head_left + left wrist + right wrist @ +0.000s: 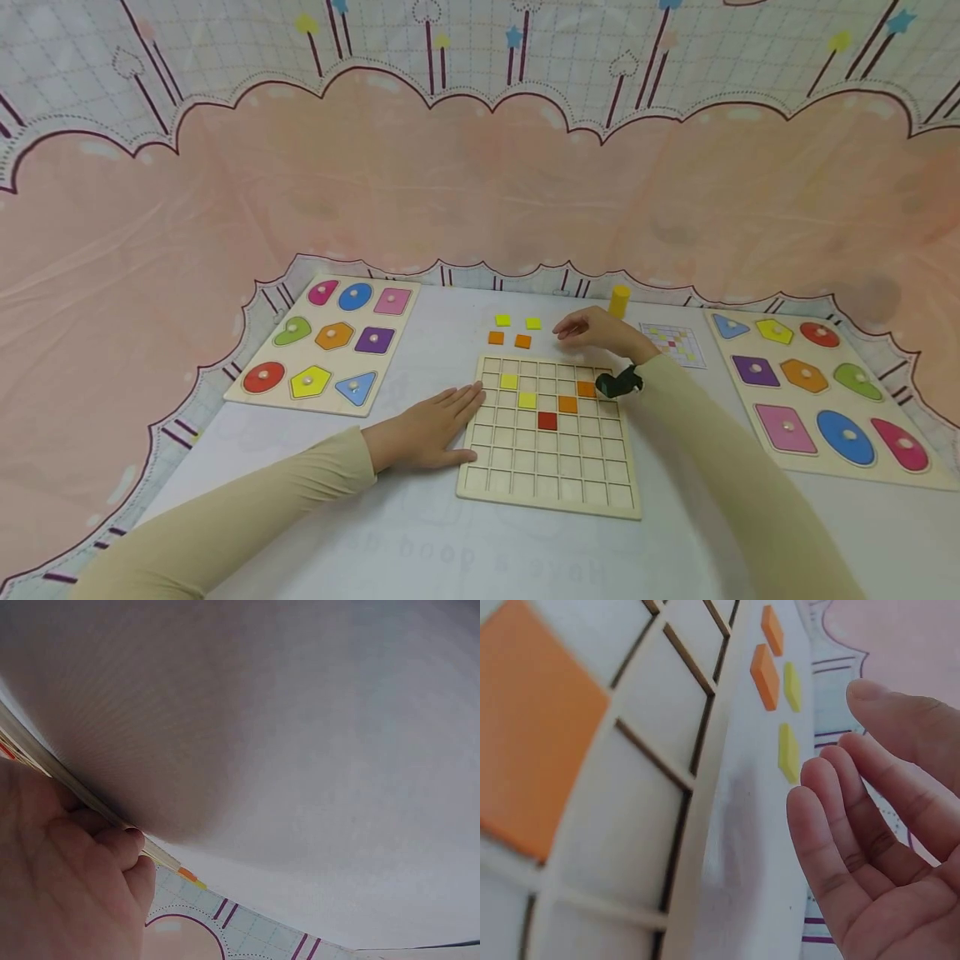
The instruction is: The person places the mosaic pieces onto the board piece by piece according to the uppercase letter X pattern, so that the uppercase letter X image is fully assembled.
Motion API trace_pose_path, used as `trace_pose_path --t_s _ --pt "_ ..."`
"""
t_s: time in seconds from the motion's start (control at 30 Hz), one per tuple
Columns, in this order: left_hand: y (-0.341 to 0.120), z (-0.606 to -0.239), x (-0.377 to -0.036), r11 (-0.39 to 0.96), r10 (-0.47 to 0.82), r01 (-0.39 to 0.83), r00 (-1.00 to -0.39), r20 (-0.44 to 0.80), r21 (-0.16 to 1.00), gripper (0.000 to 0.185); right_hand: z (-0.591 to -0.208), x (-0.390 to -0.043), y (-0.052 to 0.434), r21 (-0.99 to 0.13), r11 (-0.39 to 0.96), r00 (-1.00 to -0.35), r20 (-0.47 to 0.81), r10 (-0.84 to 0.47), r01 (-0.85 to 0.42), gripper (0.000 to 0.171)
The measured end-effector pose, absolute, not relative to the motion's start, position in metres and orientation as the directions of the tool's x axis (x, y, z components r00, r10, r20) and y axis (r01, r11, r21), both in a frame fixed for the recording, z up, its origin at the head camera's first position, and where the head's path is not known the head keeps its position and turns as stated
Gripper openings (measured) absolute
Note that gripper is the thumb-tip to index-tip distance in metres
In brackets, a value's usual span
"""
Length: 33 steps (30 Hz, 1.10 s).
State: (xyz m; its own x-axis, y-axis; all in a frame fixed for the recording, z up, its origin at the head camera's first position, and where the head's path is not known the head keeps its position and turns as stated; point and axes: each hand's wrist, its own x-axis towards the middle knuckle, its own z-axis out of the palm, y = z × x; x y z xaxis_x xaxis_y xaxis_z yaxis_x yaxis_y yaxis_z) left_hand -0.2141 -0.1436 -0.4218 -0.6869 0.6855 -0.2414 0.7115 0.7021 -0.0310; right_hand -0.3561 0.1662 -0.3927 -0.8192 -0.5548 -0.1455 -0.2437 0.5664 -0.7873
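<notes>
A wooden grid board (587,490) lies on the table with a V of square tiles set in it: two yellow, a red tile (547,421) at the bottom and two orange. My left hand (431,429) lies against the board's left edge, fingertips on its rim. Above the table just beyond the board's far edge is my right hand (596,329), its fingers loosely bent and thumb apart, nothing between them. To its left sit loose tiles: two yellow, including a yellow tile (532,323), and two orange, including an orange tile (764,678).
A shape puzzle board (356,357) lies at the left and another puzzle board (765,387) at the right. Behind the right wrist stand a yellow cylinder (618,302) and a printed pattern card (686,354). A patterned cloth (450,183) rises behind the table.
</notes>
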Motion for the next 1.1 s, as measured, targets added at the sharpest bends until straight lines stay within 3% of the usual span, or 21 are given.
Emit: trace_pose_path --t_s 0.67,1.1 --pt "-0.143 -0.421 -0.213 0.707 0.680 0.707 -0.690 -0.247 -0.028 0.087 -0.403 -0.379 0.119 -0.706 0.692 -0.877 -0.228 -0.423 -0.151 0.030" --pt "-0.143 -0.420 -0.212 0.714 0.676 0.700 -0.693 -0.250 -0.010 0.087 -0.404 -0.378 0.106 -0.670 0.716 -0.877 -0.208 -0.434 -0.196 0.026"
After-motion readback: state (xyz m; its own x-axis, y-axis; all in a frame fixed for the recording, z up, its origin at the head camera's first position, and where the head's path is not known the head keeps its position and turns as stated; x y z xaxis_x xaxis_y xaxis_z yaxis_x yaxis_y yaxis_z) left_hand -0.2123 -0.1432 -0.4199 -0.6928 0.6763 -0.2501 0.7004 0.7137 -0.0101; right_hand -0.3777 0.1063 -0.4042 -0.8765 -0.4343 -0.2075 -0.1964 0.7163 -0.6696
